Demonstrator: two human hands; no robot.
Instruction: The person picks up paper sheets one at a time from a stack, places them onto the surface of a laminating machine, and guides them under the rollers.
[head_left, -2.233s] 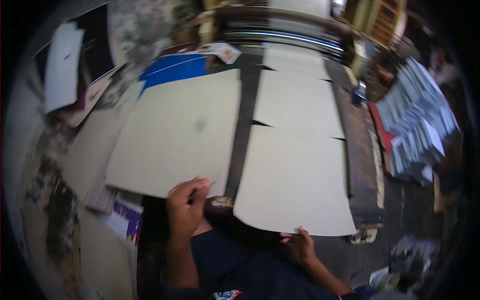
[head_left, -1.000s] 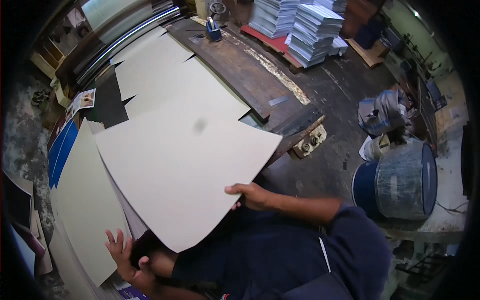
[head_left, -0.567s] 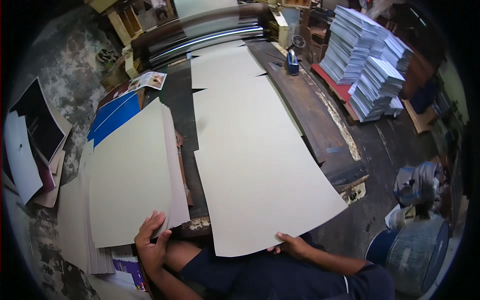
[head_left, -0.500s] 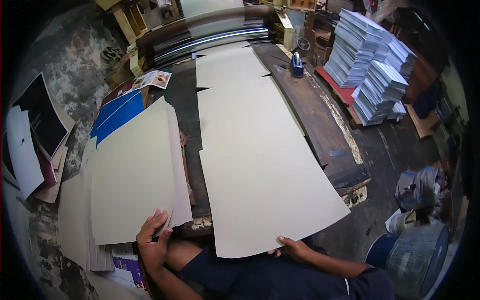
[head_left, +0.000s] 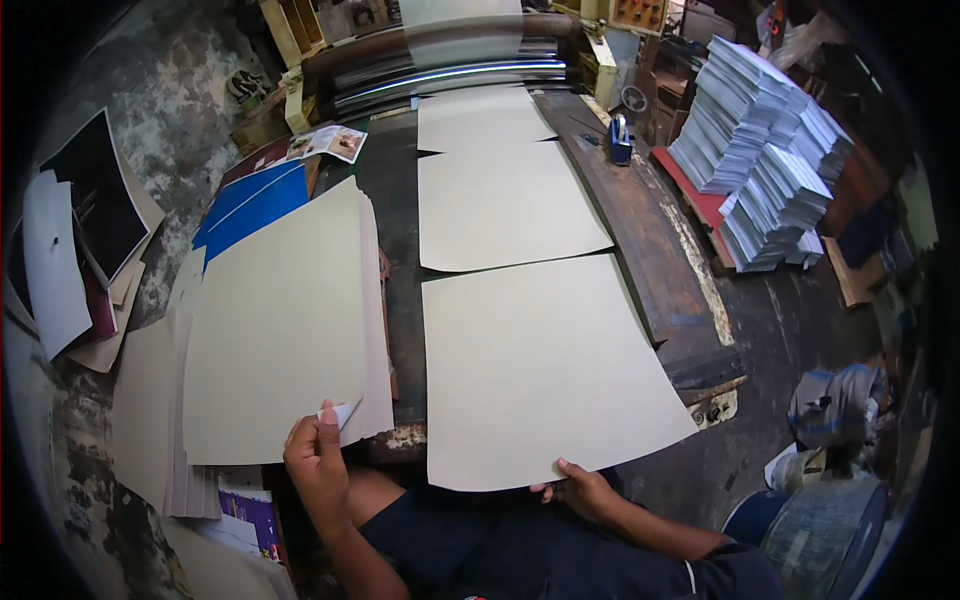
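With the thumb on top and fingers beneath, my right hand pinches the near edge of a large cream paper sheet. That sheet lies along the dark machine table, its near end reaching over my lap. Beyond it, another cream sheet is separated by a narrow dark gap, and a further one runs up to the shiny rollers. On the left, my left hand is closed on the lower right corner of the top sheet of a paper stack; the corner is curled up, showing a pale underside.
A blue sheet and a printed page lie behind the stack. A blue tape dispenser sits on the table's right side. Tall piles of paper stand at far right, a drum at lower right. Loose boards lean left.
A gap has opened between the nearest sheet and the one beyond, which has moved toward the rollers. My left hand has curled up the stack's corner. The whole view has shifted slightly.
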